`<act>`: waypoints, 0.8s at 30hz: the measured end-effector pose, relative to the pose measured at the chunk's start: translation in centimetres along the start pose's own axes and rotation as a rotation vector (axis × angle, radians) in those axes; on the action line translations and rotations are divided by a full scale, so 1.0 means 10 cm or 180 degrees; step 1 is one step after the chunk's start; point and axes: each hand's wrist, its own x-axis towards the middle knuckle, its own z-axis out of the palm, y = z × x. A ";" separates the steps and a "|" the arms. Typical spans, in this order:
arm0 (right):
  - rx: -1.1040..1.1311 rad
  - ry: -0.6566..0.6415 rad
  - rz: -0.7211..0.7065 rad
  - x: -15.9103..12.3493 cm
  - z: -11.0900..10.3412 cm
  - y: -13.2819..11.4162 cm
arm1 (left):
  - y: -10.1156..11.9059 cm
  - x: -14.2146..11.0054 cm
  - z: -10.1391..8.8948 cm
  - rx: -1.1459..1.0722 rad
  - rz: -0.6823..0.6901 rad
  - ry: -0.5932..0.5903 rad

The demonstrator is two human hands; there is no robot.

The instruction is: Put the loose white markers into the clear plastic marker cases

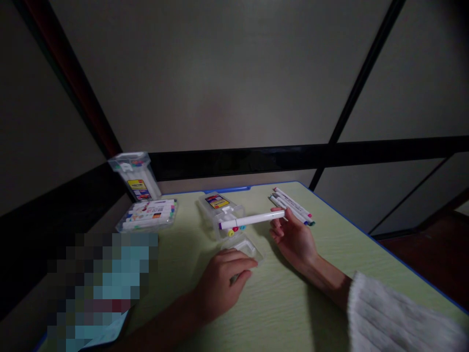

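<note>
My right hand (295,239) pinches one end of a white marker (256,219) between thumb and fingers. The marker is nearly level, its purple end pointing left, in front of the mouth of a clear plastic marker case (213,208). That case lies on its side with its lid (246,246) open toward me. A few marker ends, yellow, red and blue, show at its mouth. My left hand (227,281) is loosely bent at the near side of the lid, thumb and index finger slightly apart, with nothing seen between them; whether it touches the lid is unclear.
Several loose markers (291,205) lie at the table's back right. At the back left stand an upright marker case (137,178) and a flat case of markers (150,215). A pixelated tablet-like object (106,283) is at left. The pale green table (286,308) has a blue edge.
</note>
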 end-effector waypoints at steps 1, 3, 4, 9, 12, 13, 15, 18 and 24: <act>-0.0003 0.0006 -0.0006 0.00 0.00 0.00 | 0.00 0.00 0.00 -0.0017 0.0008 -0.0021; -0.0006 0.0023 -0.0007 -0.01 0.01 0.00 | 0.00 0.01 0.00 -0.0063 0.0007 -0.0051; -0.0002 0.0034 -0.0006 -0.01 0.02 0.00 | 0.00 0.01 0.00 -0.0089 0.0001 -0.0062; 0.0032 0.0108 0.0023 0.00 0.00 0.00 | -0.02 0.02 0.00 -0.0133 -0.0012 -0.0071; 0.0036 0.0133 0.0009 0.01 -0.01 0.00 | -0.04 0.02 0.00 -0.0129 -0.0034 -0.0081; 0.0038 0.0138 -0.0009 0.01 -0.01 0.00 | -0.04 0.02 0.00 -0.0128 -0.0036 -0.0077; 0.0034 0.0140 -0.0034 0.00 0.00 0.00 | -0.05 0.02 0.00 -0.0129 -0.0029 -0.0060; 0.0008 0.0108 -0.0032 -0.01 0.01 -0.01 | -0.05 0.02 0.01 -0.0113 -0.0040 -0.0063; -0.0064 0.0045 -0.0049 -0.05 0.05 -0.02 | -0.04 0.01 0.01 -0.0121 -0.0149 -0.0130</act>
